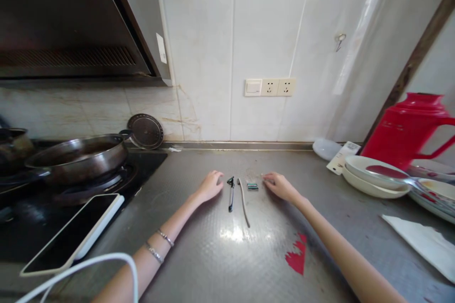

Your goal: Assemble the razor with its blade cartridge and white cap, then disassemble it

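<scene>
A grey metal countertop (199, 255) fills the lower view, with a dark range hood (67, 19) above its left side. A black stove (31, 227) bears a wide steel pan (83, 158); at the far right a red jug (401, 128) stands behind stacked bowls (373, 184). A phone (71, 234) slants at the stove's near edge. The left hand (211, 186) and right hand (279, 186) rest apart, fingers loosely bent and spread a little. A torn red patch (297, 256) lies nearer the viewer. Between the hands, left to right, are a small dark razor (231, 195) just beside the left fingertips, a thin pale stick (243, 202), the longest, and a tiny green-and-dark piece (252, 186) near the right.
</scene>
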`<state>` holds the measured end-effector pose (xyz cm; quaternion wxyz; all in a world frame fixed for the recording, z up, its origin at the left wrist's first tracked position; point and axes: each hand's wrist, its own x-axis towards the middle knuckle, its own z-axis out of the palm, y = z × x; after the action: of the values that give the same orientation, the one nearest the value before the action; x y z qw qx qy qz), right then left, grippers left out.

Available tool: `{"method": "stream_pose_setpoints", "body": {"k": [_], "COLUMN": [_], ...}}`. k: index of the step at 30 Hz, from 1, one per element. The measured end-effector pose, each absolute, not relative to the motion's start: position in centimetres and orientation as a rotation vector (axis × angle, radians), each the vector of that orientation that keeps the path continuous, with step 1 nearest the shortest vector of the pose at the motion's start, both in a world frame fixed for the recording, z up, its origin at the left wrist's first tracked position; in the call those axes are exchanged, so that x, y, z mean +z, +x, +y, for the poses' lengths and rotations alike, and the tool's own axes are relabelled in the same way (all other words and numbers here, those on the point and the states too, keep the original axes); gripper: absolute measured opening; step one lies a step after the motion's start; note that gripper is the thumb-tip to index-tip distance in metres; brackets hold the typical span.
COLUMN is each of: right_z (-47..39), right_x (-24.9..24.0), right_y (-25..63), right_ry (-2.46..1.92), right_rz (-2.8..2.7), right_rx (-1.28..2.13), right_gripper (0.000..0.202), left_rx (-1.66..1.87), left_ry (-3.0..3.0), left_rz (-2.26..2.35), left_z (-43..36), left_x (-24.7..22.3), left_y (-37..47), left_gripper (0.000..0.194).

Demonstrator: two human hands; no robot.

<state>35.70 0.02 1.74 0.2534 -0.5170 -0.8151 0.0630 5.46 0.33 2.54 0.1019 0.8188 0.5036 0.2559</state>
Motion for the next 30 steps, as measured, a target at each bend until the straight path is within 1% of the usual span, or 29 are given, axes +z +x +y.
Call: {"method": "stream_pose_setpoints", "body": {"k": [7, 13, 15, 19, 20, 24, 27, 30], "right_z": [-0.5, -0.6, -0.7, -0.7, -0.7, -0.8, -1.1, -1.7], "right_x": [0.0, -1.2, -1.2, -1.0, -1.1, -1.1, -0.6, 1.1], "right_y": [36.3, 36.4, 36.4, 36.3, 36.3, 36.2, 35.8, 34.6], "right_ry": [-1.482, -1.493, -1.497, -1.512, -1.513, -1.534, -1.537, -1.49], "right_rz": [-2.176, -2.143, -2.144, -2.162, -2.169, -2.172, -2.138, -2.026], "right_rx": [0.097, 0.075, 0.074, 0.061, 0.056, 0.056, 0.035, -0.036], "right_gripper": [0.034, 0.036, 0.037, 0.038, 0.039, 0.039, 0.036, 0.034], "left_rx": [0.718, 0.687, 0.7, 0.596, 0.554, 0.447, 0.419, 0.414], "left_ry": [2.402, 2.471, 2.469, 2.434, 2.45, 2.461, 2.455, 2.459], "left_rz": [1.566, 1.657, 1.69, 1.717, 1.712, 1.731, 1.741, 1.765], "left_z": [-0.8, -2.9, -3.7, -5.4, -5.8, -6.6, -6.5, -6.2], "left_x": [2.0, 2.6, 2.9, 3.4, 3.4, 3.1, 2.7, 2.5], "left_y": [3.6, 4.7, 5.8, 7.9, 8.3, 9.3, 9.5, 9.5], "left_gripper": [0.021, 0.015, 0.016, 0.03, 0.03, 0.018, 0.018, 0.019]}}
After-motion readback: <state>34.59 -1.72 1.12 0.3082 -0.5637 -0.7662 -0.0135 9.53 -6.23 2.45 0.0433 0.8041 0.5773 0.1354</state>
